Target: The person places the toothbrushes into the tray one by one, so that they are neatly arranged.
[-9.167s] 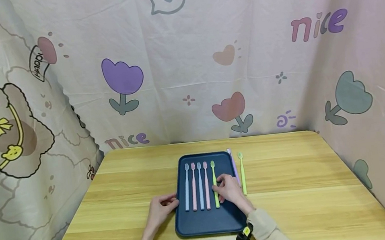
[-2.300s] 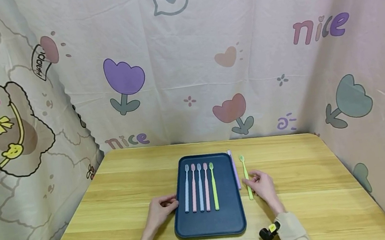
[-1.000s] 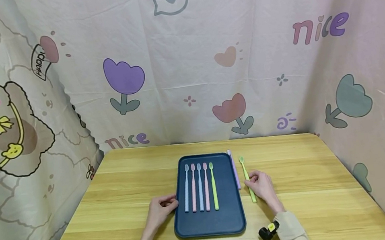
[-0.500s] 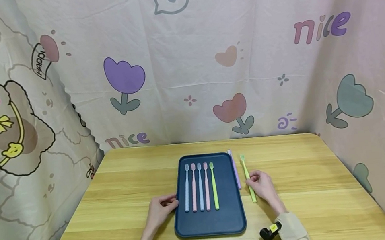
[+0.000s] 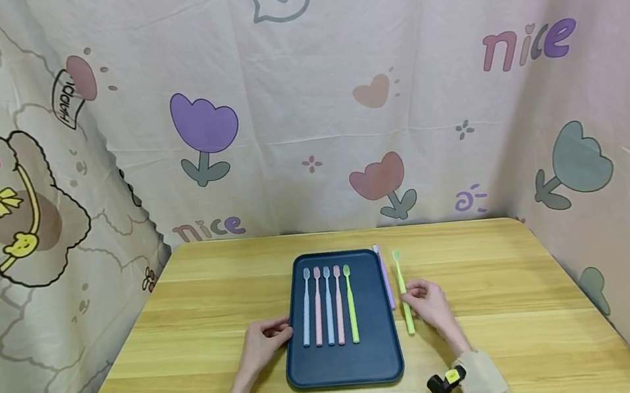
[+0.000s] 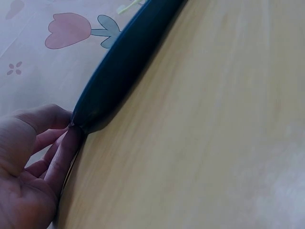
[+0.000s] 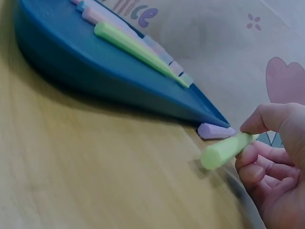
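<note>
My right hand (image 5: pixel 429 304) pinches the handle of a light-green toothbrush (image 5: pixel 407 317) beside the tray's right edge. In the right wrist view that toothbrush (image 7: pixel 224 151) sits between thumb and fingers, its handle end slightly above the table. My left hand (image 5: pixel 264 346) holds the left edge of a dark blue tray (image 5: pixel 343 367), its thumb and fingers (image 6: pixel 62 157) on the rim in the left wrist view. On the tray lie two blue toothbrushes (image 5: pixel 306 324), two pink toothbrushes (image 5: pixel 340 319) and one green toothbrush (image 5: pixel 352 314), side by side with heads away from me.
A purple toothbrush (image 5: pixel 387 286) lies on the wooden table (image 5: pixel 481 281) against the tray's right side, its head hidden. Printed curtains (image 5: pixel 301 92) hang behind the table and at both sides.
My right hand has let go of the green toothbrush on the tray and moved right to the other green one. Lately this one's handle end swung left, straightening it. My left hand stayed.
</note>
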`<state>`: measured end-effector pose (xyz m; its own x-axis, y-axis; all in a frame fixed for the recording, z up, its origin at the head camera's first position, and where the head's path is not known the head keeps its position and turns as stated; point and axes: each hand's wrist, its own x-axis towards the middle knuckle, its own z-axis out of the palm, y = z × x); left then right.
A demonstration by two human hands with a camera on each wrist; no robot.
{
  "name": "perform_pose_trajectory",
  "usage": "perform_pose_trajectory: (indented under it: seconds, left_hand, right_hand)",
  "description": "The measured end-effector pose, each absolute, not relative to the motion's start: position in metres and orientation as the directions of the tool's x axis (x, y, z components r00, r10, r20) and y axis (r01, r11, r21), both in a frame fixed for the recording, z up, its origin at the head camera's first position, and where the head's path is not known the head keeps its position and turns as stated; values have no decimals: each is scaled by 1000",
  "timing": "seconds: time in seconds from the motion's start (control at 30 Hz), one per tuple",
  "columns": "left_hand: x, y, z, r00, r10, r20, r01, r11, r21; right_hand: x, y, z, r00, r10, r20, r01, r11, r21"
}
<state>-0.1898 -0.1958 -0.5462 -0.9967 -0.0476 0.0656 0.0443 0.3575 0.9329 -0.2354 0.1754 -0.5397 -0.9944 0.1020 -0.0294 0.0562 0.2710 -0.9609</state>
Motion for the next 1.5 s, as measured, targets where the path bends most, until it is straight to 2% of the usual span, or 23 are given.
perform_pose_trajectory:
  seconds: [0.23, 0.57, 0.87, 1.27, 1.5]
  left_hand:
    - [-190, -195, -546, -997, -53, 64, 41, 362, 931]
    - [-191, -195, -545, -997, -61, 56, 31, 359, 933]
    - [-191, -195, -546, -997, -56, 59, 34, 367, 929]
    - [-187, -186, -541, -991, -120, 65, 14, 388, 922]
    - [-187, -192, -541, -996, -63, 68, 40, 368, 929]
  right_hand:
    - [-231, 169, -533, -998, 58, -30, 41, 199, -979]
    - [-229, 148, -523, -999, -12, -31, 27, 207, -978]
    - [-230, 126, -521, -1000, -12, -3, -1, 305, -952]
    - [-228, 115, -523, -994, -104, 45, -85, 425, -901]
    - [-229, 109, -523, -992, -118, 45, -98, 487, -868]
